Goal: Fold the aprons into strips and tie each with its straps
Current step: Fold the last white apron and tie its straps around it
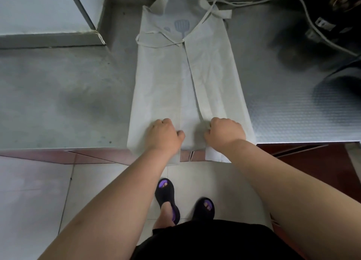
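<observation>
Apron (166, 83) lies lengthwise on the counter (58, 95), sides folded inward. Our left hand (164, 135) and right hand (226, 131) sit apart, curled on each flap near the hem, likely holding the strip narrow; pinching or pressing, we cannot tell.

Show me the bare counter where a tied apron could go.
Widest: counter left of the apron, between raised ledge and front edge. Narrower: ribbed strip right of the apron. Crowded: far right, with cable and dark objects; left hand and right hand hold its near end.
</observation>
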Action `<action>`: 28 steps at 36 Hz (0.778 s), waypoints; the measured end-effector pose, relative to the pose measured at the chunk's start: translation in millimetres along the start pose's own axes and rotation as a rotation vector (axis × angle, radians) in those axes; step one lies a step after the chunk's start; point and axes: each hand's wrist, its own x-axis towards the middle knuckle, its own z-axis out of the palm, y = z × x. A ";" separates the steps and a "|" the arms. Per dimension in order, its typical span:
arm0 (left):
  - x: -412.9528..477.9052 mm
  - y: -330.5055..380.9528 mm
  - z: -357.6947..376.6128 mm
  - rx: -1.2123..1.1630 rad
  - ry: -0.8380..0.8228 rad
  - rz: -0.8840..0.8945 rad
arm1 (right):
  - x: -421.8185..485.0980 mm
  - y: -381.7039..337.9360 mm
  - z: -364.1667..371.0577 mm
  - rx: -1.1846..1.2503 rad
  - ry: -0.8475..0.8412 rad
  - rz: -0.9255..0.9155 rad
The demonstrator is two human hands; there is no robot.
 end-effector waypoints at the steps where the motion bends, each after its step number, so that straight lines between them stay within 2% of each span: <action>1: -1.4 0.8 -0.4 0.014 -0.011 -0.005 | -0.9 -0.8 1.4 0.013 -0.005 0.018; 7: 2.7 3.7 -5.9 0.024 -0.070 -0.027 | 0.1 -3.8 3.0 0.141 -0.078 0.105; 11: 7.1 0.7 -14.0 -0.061 -0.055 0.048 | 7.3 -7.8 -2.0 0.327 -0.097 0.069; 16: 11.0 5.8 -18.1 -0.183 -0.035 0.157 | 12.6 -19.6 -8.9 0.423 -0.095 0.007; 22: 10.8 -2.3 -6.9 -0.030 -0.055 0.154 | 15.5 -14.9 3.8 0.455 -0.126 -0.036; 28: 5.6 -16.2 -1.5 -0.142 -0.006 0.291 | 7.3 -8.3 12.9 0.387 -0.108 -0.120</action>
